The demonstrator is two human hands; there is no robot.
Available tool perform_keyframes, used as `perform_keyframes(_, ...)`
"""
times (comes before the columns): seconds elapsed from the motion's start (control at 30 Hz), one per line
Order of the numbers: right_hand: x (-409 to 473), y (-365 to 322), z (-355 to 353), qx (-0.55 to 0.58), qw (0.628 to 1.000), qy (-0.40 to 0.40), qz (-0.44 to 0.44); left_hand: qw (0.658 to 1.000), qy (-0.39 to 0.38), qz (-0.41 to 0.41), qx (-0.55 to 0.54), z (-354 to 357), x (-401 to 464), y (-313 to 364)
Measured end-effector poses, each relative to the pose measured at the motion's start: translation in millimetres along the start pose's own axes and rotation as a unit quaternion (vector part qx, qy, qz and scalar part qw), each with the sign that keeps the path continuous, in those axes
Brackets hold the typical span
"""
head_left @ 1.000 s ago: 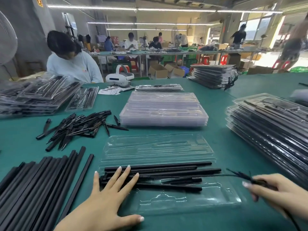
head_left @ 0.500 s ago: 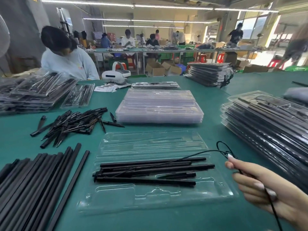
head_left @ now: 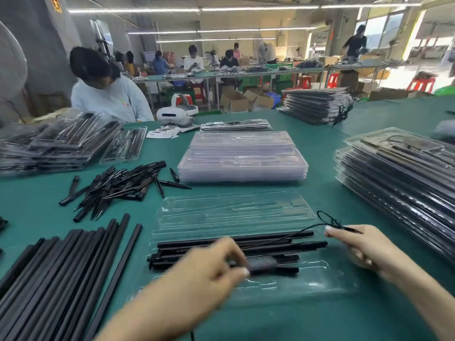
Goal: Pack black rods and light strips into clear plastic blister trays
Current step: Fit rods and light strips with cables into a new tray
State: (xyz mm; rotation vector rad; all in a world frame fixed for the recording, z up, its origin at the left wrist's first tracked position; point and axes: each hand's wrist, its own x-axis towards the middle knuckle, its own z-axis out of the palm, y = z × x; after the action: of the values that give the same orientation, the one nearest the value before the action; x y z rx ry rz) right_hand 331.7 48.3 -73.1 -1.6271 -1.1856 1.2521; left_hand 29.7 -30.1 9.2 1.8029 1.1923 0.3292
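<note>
An open clear blister tray [head_left: 236,212] lies on the green table in front of me. Several black rods [head_left: 290,244] lie across its near half. My left hand [head_left: 209,264], blurred by motion, pinches a small black block [head_left: 263,264] over the rods. At the tray's right end my right hand [head_left: 357,244] pinches a thin black cable [head_left: 293,233], which loops above the fingers and runs left over the rods.
Long black rods [head_left: 56,269] lie in a row at the near left. A heap of black spikes [head_left: 118,185] sits behind them. Empty clear trays [head_left: 241,156] are stacked at centre; filled trays are piled right [head_left: 398,178] and left [head_left: 56,143]. A person sits across the table.
My left hand has come back into view and now pinches a small black block over the rods. My right hand keeps hold of the cable near the tray's right end.
</note>
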Motion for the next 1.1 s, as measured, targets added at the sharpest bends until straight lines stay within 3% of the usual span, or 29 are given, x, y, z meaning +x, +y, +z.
perform_keyframes(0.07, -0.7, 3.1, 2.9, -0.066, 0.998, 0.001, -0.015, 0.997, 0.035, -0.062, 0.008, -27.7, -9.0, -5.7)
perform_keyframes(0.2, 0.5, 1.0, 2.6, -0.156, 0.986, 0.036, -0.052, 0.996, -0.012, -0.081, 0.043, -24.3, -5.8, -16.5)
perform_keyframes(0.3, 1.5, 0.9, -1.8, -0.205, 0.971, 0.076, -0.095, 0.998, -0.022, -0.063, -0.008, -13.8, -10.1, -18.7)
perform_keyframes(0.47, -1.8, 7.4, 2.5, -0.193, 0.966, 0.055, -0.163, 0.995, -0.039, -0.005, -0.096, -9.2, -23.0, 1.2)
perform_keyframes(0.57, -3.5, 10.4, 3.8, -0.194, 0.956, 0.073, -0.208, 0.993, 0.016, 0.026, 0.114, -13.3, -33.5, 33.3)
perform_keyframes(0.63, -4.5, 10.7, 5.7, -0.197, 0.955, 0.070, -0.212, 0.962, 0.093, 0.068, 0.249, -22.9, -33.8, 54.8)
perform_keyframes(0.73, -5.9, 9.7, 9.8, -0.149, 0.967, 0.045, -0.201, 0.938, 0.206, 0.107, 0.257, -54.6, -20.3, 77.1)
perform_keyframes(0.83, -3.7, 11.5, 8.4, -0.225, 0.943, 0.084, -0.231, 0.948, 0.142, 0.096, 0.270, -68.3, 0.2, 71.8)
perform_keyframes(0.97, -1.1, 19.6, -4.1, -0.316, 0.910, 0.116, -0.241, 0.938, 0.017, 0.018, 0.345, -34.9, 19.4, 6.1)
perform_keyframes(1.1, 0.4, 22.5, -7.8, -0.320, 0.907, 0.082, -0.262, 0.925, 0.075, -0.046, 0.370, -4.5, 23.4, -53.4)
